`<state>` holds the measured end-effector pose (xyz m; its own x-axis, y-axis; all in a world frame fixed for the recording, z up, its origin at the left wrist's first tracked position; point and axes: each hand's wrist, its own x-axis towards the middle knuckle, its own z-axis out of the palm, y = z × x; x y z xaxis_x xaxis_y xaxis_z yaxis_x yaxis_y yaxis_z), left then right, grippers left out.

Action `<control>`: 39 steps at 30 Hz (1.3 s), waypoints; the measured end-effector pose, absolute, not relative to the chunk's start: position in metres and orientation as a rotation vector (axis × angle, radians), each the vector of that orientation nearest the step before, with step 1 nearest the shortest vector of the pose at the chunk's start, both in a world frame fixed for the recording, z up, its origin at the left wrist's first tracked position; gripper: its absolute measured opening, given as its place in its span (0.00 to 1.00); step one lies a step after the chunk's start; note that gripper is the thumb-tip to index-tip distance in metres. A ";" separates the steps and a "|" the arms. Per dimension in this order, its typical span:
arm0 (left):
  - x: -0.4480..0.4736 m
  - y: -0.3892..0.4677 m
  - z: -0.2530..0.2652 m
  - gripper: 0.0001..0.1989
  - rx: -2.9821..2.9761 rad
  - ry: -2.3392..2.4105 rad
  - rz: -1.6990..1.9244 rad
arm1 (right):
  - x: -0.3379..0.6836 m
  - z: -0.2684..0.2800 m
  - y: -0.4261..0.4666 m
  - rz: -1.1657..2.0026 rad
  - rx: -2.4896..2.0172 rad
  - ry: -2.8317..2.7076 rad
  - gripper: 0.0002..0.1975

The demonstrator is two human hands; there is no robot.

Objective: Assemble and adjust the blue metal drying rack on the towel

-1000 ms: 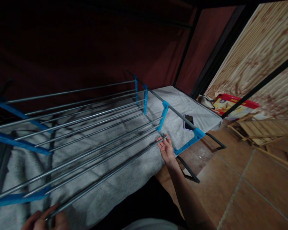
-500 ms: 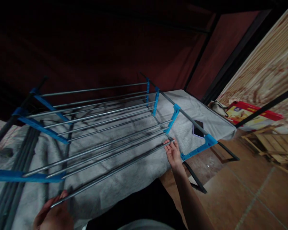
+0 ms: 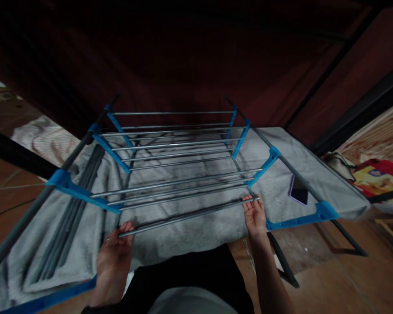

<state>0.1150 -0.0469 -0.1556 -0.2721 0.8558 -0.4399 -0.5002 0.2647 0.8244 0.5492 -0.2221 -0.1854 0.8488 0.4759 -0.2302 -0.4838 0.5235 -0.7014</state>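
Rod at near side, slung between both hands: left hand pinching left end, right hand with fingers loosely round right end. Farther blue brackets already carry rods; near brackets bare, held rod in neither.

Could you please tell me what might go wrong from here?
The thin grey metal rod is held near both ends by the left hand and right hand, so it might slip if either grip loosens.
The right hand also appears close to the nearest right blue plastic bracket and could knock it.
The purple-edged black phone lies on the pale grey blanket by the dark grey side tube, which might bump it if shifted.
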 end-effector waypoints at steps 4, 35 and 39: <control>0.126 -0.054 -0.150 0.05 0.306 1.259 1.391 | 0.551 -0.187 -0.224 0.567 -0.875 -0.005 0.21; 0.136 -0.070 -0.137 0.03 0.282 1.141 1.359 | 0.559 -0.191 -0.232 0.574 -0.948 -0.080 0.20; 0.136 -0.070 -0.134 0.03 0.275 1.115 1.333 | 0.561 -0.192 -0.233 0.600 -0.931 -0.074 0.24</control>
<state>0.1357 -0.0700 -0.1337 -0.1584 0.8617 -0.4820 -0.6266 0.2895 0.7235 0.5606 -0.2330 -0.1921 0.8352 0.5155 -0.1918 -0.4530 0.4468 -0.7715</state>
